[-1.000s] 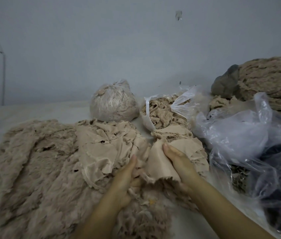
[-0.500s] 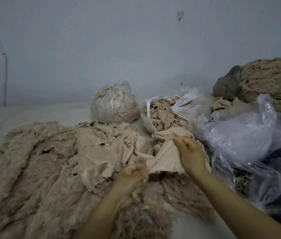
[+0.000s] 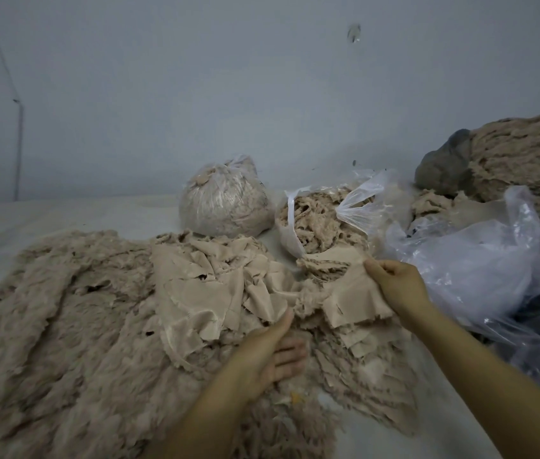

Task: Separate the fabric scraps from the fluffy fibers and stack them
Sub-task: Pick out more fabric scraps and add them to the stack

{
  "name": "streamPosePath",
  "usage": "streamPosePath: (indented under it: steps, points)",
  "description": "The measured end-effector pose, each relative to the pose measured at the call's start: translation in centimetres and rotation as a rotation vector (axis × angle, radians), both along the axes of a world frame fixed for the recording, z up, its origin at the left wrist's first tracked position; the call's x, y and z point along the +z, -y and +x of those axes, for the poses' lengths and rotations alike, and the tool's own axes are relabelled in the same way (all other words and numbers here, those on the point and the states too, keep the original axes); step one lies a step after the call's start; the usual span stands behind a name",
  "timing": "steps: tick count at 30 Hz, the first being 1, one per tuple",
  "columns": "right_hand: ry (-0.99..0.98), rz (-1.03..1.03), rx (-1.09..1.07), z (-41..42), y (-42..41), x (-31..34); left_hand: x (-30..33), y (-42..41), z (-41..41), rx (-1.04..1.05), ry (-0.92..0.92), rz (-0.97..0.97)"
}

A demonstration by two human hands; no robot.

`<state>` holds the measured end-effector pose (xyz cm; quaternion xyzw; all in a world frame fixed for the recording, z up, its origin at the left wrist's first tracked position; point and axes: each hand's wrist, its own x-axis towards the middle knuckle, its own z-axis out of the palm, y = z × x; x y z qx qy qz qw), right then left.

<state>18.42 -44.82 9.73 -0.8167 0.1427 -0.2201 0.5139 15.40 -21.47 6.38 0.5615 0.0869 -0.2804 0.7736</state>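
Fingers [image 3: 373, 270] of the right hand [image 3: 398, 286] pinch one fabric scrap [image 3: 351, 303] above a stack [image 3: 371, 366], left hand [image 3: 272, 352] lies open on fluffy fibers [image 3: 63, 326]; much unsorted material remains.

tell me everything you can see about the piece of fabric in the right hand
The fabric scrap is a flat, thin piece of beige woven-looking cloth with ragged, frayed edges and a small slit near its middle. The right hand pinches its upper right edge, lifting it so it hangs tilted over the layered scrap stack. Its left end is bunched with fluffy fibers clinging there. The left hand lies below it, apparently not touching it.
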Motion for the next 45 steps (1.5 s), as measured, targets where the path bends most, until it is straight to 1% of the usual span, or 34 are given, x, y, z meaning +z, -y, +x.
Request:
streamPosePath:
  steps: [2,5,7,9,11,13,14,15,16,17,18,19,20,21,22,23,24,26,27,28,29,30,32,33,34,36,38,40,42,45]
  points:
    - [0.004,-0.001,0.01,-0.1,-0.1,-0.1,0.4,1.5,1.1,0.144,-0.072,-0.149]
    - [0.012,0.013,0.009,-0.2,0.4,0.1,0.0,2.6,2.7,0.354,-0.149,-0.296]
    - [0.015,-0.009,0.004,-0.2,1.2,0.3,0.1,2.3,3.0,0.423,-0.152,-0.417]
    - [0.018,-0.065,-0.024,-0.1,1.9,0.4,0.2,1.5,2.8,0.463,-0.101,-0.522]
    - [-0.001,-0.152,-0.054,0.0,2.5,0.4,0.4,0.6,2.4,0.5,-0.027,-0.53]
    - [-0.07,-0.359,-0.083,0.1,2.5,0.7,0.6,-0.5,1.7,0.505,0.025,-0.514]
    - [-0.061,-0.448,-0.091,0.0,2.0,0.9,0.6,-1.2,1.4,0.499,0.036,-0.53]
    - [-0.008,-0.477,-0.081,-0.3,1.1,1.2,0.9,-1.8,0.9,0.497,0.045,-0.561]
    - [0.041,-0.449,-0.046,-0.9,-0.2,1.2,1.0,-2.4,0.6,0.492,0.046,-0.601]
    - [0.047,-0.36,0.02,-1.6,-2.0,0.9,1.2,-3.0,0.4,0.485,0.029,-0.639]
    - [-0.026,-0.185,0.125,-2.7,-4.2,0.2,1.3,-3.5,0.3,0.479,0.002,-0.677]
    - [-0.169,0.071,0.242,-4.0,-6.6,-0.8,1.6,-3.8,0.0,0.461,-0.021,-0.715]
    - [-0.377,0.341,0.343,-5.2,-8.9,-2.1,1.8,-3.8,-0.3,0.446,-0.037,-0.739]
    - [-0.545,0.559,0.431,-6.2,-10.8,-3.2,2.0,-3.8,-0.7,0.438,-0.044,-0.742]
    - [-0.649,0.734,0.499,-6.7,-12.3,-4.2,2.0,-3.6,-1.0,0.434,-0.043,-0.723]
    - [-0.672,0.904,0.528,-6.9,-13.4,-4.8,1.9,-3.3,-1.4,0.436,-0.047,-0.7]
    - [-0.628,1.079,0.513,-6.8,-14.1,-5.1,1.6,-3.1,-1.8,0.44,-0.046,-0.663]
    - [-0.399,1.407,0.417,-6.3,-14.7,-4.6,0.8,-3.1,-2.4,0.448,-0.042,-0.567]
    - [-0.281,1.521,0.362,-6.1,-14.8,-4.0,0.5,-3.3,-2.7,0.445,-0.039,-0.536]
    - [-0.185,1.58,0.318,-5.9,-14.6,-3.3,0.2,-3.6,-2.8,0.434,-0.045,-0.522]
    - [-0.123,1.572,0.29,-6.0,-14.4,-2.9,0.0,-4.0,-3.0,0.423,-0.061,-0.513]
    - [-0.1,1.512,0.265,-6.1,-14.2,-2.7,-0.1,-4.3,-3.0,0.412,-0.081,-0.502]
    - [-0.093,1.383,0.249,-6.9,-14.1,-2.3,-0.6,-5.0,-2.8,0.393,-0.112,-0.462]
    - [-0.089,1.353,0.263,-7.3,-14.0,-2.1,-0.7,-5.2,-2.6,0.371,-0.123,-0.425]
    - [-0.079,1.335,0.288,-7.8,-14.0,-2.0,-0.8,-5.2,-2.6,0.329,-0.13,-0.386]
    - [-0.075,1.294,0.369,-8.7,-14.2,-2.1,-0.5,-4.6,-2.8,0.175,-0.116,-0.309]
    - [-0.128,1.232,0.45,-9.8,-14.8,-2.3,-0.1,-3.5,-3.2,0.057,-0.079,-0.219]
    - [-0.19,1.176,0.468,-10.7,-15.4,-3.0,0.3,-2.7,-2.9,0.067,-0.043,-0.08]
    - [-0.239,1.152,0.457,-11.5,-15.4,-3.6,0.9,-2.6,-2.3,0.148,0.005,0.034]
    - [-0.282,1.202,0.443,-11.7,-14.0,-4.1,1.2,-2.5,-1.4,0.264,0.083,0.01]
